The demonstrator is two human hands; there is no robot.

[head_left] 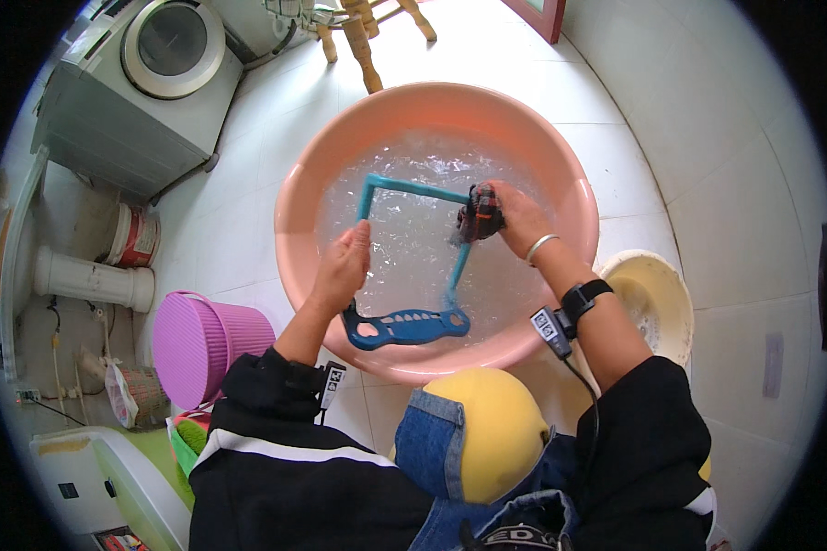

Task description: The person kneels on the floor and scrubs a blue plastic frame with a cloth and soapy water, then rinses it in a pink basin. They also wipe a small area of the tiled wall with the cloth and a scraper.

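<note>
Over a large salmon-pink plastic basin point(296, 227) of cloudy, bubbly water point(413, 268), I hold a teal plastic frame point(417, 187). A dark blue slotted panel point(410, 329) joins its near side, close to the basin's front rim. My left hand point(344, 265) is closed around the frame's left bar. At the far right corner, my right hand point(522, 215) presses a wet, dark plaid cloth point(482, 215) around the tube. The cloth hides that corner. My right wrist wears a pale bangle point(542, 248).
Right of the basin stands a cream bucket point(682, 310) with sudsy liquid. A purple ribbed bucket point(189, 351) is at the left. Farther off are a front-loading washing machine point(138, 103) and wooden stool legs point(362, 52). A tiled wall point(737, 227) runs along the right.
</note>
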